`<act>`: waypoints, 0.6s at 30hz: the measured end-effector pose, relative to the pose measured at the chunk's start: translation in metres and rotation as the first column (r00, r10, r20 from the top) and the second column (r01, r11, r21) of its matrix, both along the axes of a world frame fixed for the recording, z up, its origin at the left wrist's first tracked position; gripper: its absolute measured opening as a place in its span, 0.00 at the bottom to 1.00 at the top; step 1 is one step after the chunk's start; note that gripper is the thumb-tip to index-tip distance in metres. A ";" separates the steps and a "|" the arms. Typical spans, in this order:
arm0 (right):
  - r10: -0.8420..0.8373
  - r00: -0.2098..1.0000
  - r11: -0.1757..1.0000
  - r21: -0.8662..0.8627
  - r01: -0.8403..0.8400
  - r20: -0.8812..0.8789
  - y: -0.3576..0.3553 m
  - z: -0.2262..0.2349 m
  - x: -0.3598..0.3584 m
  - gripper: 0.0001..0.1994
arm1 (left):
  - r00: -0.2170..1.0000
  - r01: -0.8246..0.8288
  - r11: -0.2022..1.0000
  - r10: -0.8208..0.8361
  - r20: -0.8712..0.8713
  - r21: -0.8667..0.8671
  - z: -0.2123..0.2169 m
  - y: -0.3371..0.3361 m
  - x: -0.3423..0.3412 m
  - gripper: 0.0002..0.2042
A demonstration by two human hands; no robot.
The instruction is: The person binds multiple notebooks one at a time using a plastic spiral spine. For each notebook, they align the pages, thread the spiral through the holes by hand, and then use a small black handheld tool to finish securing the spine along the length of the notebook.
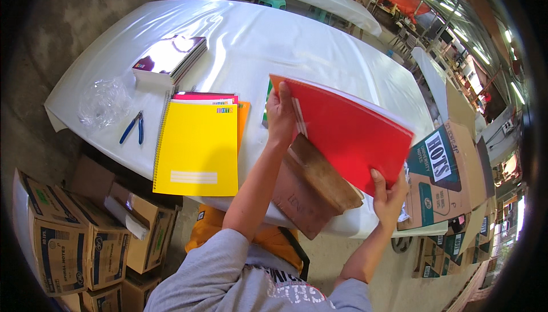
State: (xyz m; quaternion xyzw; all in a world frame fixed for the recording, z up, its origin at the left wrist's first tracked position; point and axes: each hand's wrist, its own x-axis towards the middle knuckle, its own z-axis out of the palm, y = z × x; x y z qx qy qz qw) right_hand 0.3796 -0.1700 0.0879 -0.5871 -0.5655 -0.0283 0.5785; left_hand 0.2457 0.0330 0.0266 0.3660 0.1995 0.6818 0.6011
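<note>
A red-covered notebook (354, 135) is held tilted above the near right part of the table, with a strip of white page edges along its top. My left hand (281, 115) grips its left end, thumb near the upper corner. At the lower right corner my right hand (390, 198) pinches the edge. Whether the red notebook has a coil I cannot tell. Under it leans a brown wooden stand (326, 178) at the table's near edge. To the left lies a yellow spiral notebook (197, 152) on top of pink and orange ones.
The table (319, 49) has a white plastic cover. Blue-handled cutters (135, 127), crumpled clear plastic (104, 103) and a stack of dark spiral notebooks (171, 58) lie on its left. An open carton (442, 169) stands at the right edge; several cartons (63, 243) sit lower left.
</note>
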 end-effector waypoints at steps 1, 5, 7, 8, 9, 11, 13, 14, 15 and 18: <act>0.022 0.997 0.988 -0.154 -0.011 0.072 -0.001 0.012 -0.001 0.10 | 0.999 0.023 0.999 -0.022 0.026 -0.039 -0.004 -0.004 -0.001 0.25; 0.088 0.988 0.947 -0.318 -0.042 0.131 0.006 0.015 0.010 0.11 | 0.992 0.019 0.998 -0.012 0.124 -0.062 -0.022 -0.003 0.001 0.24; 0.111 0.992 0.944 -0.320 -0.084 0.065 0.004 0.006 0.015 0.12 | 0.996 -0.008 0.999 0.012 0.090 -0.042 -0.024 0.003 0.006 0.21; 0.082 0.996 0.939 -0.337 -0.063 0.043 -0.001 -0.001 0.016 0.15 | 0.998 -0.037 0.999 0.038 0.047 -0.026 -0.026 0.006 0.008 0.18; 0.044 0.999 0.932 -0.361 -0.034 0.020 -0.009 -0.010 0.018 0.19 | 0.998 -0.030 0.999 0.032 0.057 -0.029 -0.025 0.005 0.011 0.18; 0.027 0.995 0.942 -0.336 0.005 0.091 -0.021 -0.028 0.021 0.24 | 0.997 0.063 0.998 -0.063 -0.042 0.000 -0.023 -0.001 0.007 0.16; 0.016 1.000 0.981 -0.195 -0.019 -0.019 -0.029 -0.049 0.021 0.34 | 0.979 0.139 0.987 -0.126 -0.161 0.075 -0.033 -0.002 0.008 0.16; 0.010 1.000 0.981 -0.194 -0.014 -0.019 -0.030 -0.054 0.020 0.34 | 0.944 0.220 0.966 -0.175 -0.279 0.138 -0.039 -0.004 0.009 0.15; 0.018 0.979 1.000 -0.020 -0.023 -0.205 -0.030 -0.058 0.016 0.35 | 0.929 0.251 0.953 -0.188 -0.318 0.172 -0.044 -0.010 0.010 0.15; 0.278 0.725 0.949 0.296 -0.107 -0.630 -0.028 -0.064 0.012 0.37 | 0.908 0.193 0.978 -0.146 -0.392 0.082 -0.054 -0.019 0.002 0.17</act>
